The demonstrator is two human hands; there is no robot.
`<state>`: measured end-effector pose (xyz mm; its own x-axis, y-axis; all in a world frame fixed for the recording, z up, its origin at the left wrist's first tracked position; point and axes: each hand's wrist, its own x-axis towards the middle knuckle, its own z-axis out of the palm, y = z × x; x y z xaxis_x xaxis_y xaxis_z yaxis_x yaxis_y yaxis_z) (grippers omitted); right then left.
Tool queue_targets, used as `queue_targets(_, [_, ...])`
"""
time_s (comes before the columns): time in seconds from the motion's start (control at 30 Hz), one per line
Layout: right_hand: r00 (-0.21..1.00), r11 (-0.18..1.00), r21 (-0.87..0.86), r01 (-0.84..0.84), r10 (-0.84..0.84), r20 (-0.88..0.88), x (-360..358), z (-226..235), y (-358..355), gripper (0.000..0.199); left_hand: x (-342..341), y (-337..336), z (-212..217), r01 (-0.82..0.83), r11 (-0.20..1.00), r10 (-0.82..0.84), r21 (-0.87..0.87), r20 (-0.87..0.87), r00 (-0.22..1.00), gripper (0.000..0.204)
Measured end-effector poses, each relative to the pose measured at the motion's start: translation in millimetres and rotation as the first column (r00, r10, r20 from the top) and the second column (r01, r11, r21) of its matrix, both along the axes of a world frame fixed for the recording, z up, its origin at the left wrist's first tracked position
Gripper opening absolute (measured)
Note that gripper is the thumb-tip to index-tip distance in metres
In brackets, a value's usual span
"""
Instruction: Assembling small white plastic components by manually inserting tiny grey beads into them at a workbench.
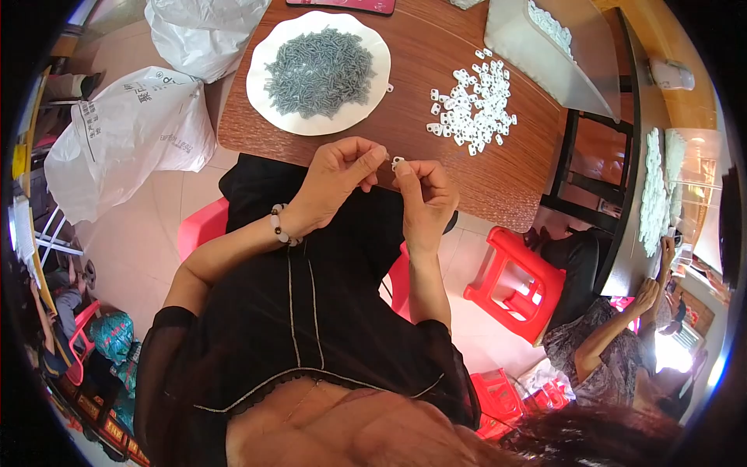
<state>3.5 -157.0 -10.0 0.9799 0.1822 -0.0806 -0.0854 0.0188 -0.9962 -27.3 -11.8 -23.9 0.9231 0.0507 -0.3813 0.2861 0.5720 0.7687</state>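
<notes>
Tiled floor (159, 194), pale pink, spreads behind everything, and over it, from top centre to right of centre, stands a brown wood-grain table (420, 78). Two white plastic sacks (128, 140) slump at the upper left; a red plastic stool (517, 261) stands right of centre, below the table's near edge. Near the table's left edge sits a white scalloped plate (311, 127), bearing a heap of small grey rod-like pieces (320, 71); a firm nudge leftward could push the plate toward that edge and spill them. To its right, loose small white pieces (475, 105) lie directly on the wood, so a brushing forearm could scatter them. Both hands meet near the table's near edge, at the centre of the frame. The left hand (342, 175) has thumb and forefinger pressed together — what lies between them, if anything, is too small to tell. The right hand (426, 191) pinches a single white piece (398, 162) between thumb and forefinger, just beside the left fingertips. Its hold looks slight — should the fingers slip, the piece could drop onto the dark clothing below.
</notes>
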Motion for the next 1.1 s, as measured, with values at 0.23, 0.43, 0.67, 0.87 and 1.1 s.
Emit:
queue_targets(0.23, [1.000, 1.000, 0.010, 0.025, -0.025, 0.012, -0.5, -3.6, 1.2, 0.010, -0.1, -2.7, 1.6, 0.003, 1.000, -0.003, 0.023, -0.002, 1.000, 0.022])
queue_targets(0.43, [0.999, 0.999, -0.033, 0.008, -0.007, 0.046, -0.9, -5.9, -0.3, 0.010, 0.1, -3.0, 1.9, -0.006, 1.000, 0.006, 0.026, 0.017, 1.000, 0.021])
queue_targets(0.67, [0.999, 1.000, 0.005, 0.010, -0.011, 0.050, -1.8, -6.4, 2.2, 0.011, -0.5, -4.8, 0.0, -0.009, 0.999, 0.009, 0.048, 0.014, 1.000, 0.020])
queue_targets(0.87, [0.994, 0.998, -0.026, 0.048, -0.045, 0.104, -2.3, -8.3, 6.4, 0.009, -0.8, -6.3, -6.1, -0.038, 0.997, 0.035, 0.069, 0.050, 0.998, 0.017])
queue_targets(1.1, [0.995, 0.996, -0.084, -0.014, 0.023, 0.099, -0.7, -11.4, 0.3, 0.011, 0.6, -5.5, -8.8, -0.019, 0.988, 0.011, 0.153, 0.055, 0.998, 0.018])
